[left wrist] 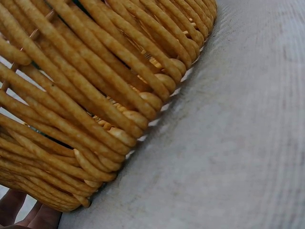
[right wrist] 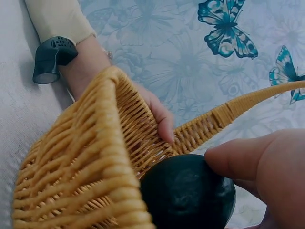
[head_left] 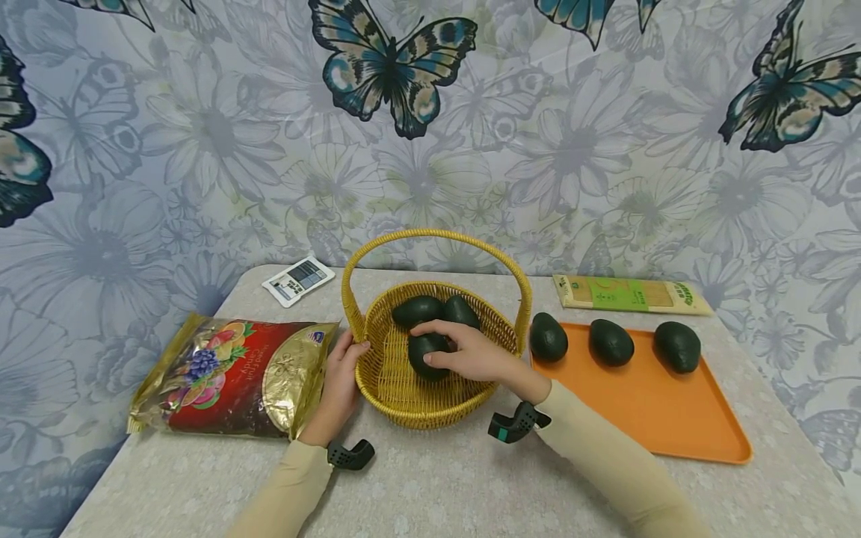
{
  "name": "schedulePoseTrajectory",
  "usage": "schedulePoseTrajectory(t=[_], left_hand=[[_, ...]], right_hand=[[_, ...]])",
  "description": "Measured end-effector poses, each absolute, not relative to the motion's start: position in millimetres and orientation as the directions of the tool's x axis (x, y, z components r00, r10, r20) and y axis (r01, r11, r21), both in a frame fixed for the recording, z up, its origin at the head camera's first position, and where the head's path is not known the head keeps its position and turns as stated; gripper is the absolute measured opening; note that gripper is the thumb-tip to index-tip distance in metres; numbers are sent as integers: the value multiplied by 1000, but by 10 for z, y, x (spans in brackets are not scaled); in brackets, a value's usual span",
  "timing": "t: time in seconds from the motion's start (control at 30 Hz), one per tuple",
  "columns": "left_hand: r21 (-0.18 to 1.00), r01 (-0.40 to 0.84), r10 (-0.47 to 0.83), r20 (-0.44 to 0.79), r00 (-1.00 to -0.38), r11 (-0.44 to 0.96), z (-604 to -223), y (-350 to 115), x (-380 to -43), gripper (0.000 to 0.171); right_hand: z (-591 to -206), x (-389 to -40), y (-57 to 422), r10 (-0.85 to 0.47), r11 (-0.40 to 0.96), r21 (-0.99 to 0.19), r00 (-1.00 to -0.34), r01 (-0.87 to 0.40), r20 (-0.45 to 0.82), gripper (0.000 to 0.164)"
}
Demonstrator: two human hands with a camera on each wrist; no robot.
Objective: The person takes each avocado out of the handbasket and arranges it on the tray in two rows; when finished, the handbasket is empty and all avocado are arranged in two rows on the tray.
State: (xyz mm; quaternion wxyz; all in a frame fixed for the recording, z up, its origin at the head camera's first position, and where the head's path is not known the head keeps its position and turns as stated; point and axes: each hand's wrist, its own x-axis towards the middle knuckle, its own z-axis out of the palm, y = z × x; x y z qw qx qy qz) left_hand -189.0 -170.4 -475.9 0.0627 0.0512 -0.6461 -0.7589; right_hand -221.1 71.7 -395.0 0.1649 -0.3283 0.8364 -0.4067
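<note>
Cream sleeves [head_left: 599,456] closest to us, at 5 and 7 o'clock of the yellow basket [head_left: 386,392], a black wristband [head_left: 518,424] on each side. Left hand [head_left: 341,385] on the rim at 9 o'clock, thumb hooked over the edge, fingers down the outside: a firm-looking hold.

And over the middle, the right hand [head_left: 474,359] has an avocado [head_left: 426,361]! Fingers curve over it, thumb against its skin, spread just to the fruit's width. It's inside the basket, at 9 o'clock from the palm; its long axis looks roughly 12 to 6, though fingers hide the far part. Is it resting on the weave? Can't tell.

Just beyond, two more in the basket: one avocado [head_left: 417,311] lying 9 to 3, its neighbour [head_left: 463,311] tilted 11 to 5.

Now the relation that counts: an orange tray [head_left: 662,426], three avocados [head_left: 610,343] lined along its far side, the closest at about 3 o'clock from the right hand, long axis near 11 to 5. Right hand clearly nearer; the left is across the basket, beside a candy bag [head_left: 229,381] at 9.

Farther out, green pack [head_left: 619,294] at 2, white packet [head_left: 299,280] at 10, butterfly cloth [head_left: 430,179] behind at 12.
</note>
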Motion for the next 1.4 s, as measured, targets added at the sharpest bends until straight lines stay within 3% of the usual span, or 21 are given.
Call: schedulePoseTrajectory(t=[0.53, 0.93, 1.23, 1.4], left_hand=[[985, 32, -149, 7, -989, -169, -4783, -1723, -1916, 59], [984, 29, -146, 2, -989, -178, -4782, -1724, -1909, 58], [987, 30, -156, 5, -988, -160, -4795, -1723, -1904, 59], [986, 42, -163, 15, -987, -163, -4775, -1716, -1903, 58]], right_hand=[[-3668, -2050, 1356, -677, 397, -809, -733, -434, 61, 47], [-3570, -1674, 1891, -683, 327, -864, -727, -383, 64, 46], [-3675, -1632, 2348, -597, 368, -831, -791, -418, 133, 45], [-3721, -1627, 2549, -552, 376, -866, -830, -329, 76, 47]])
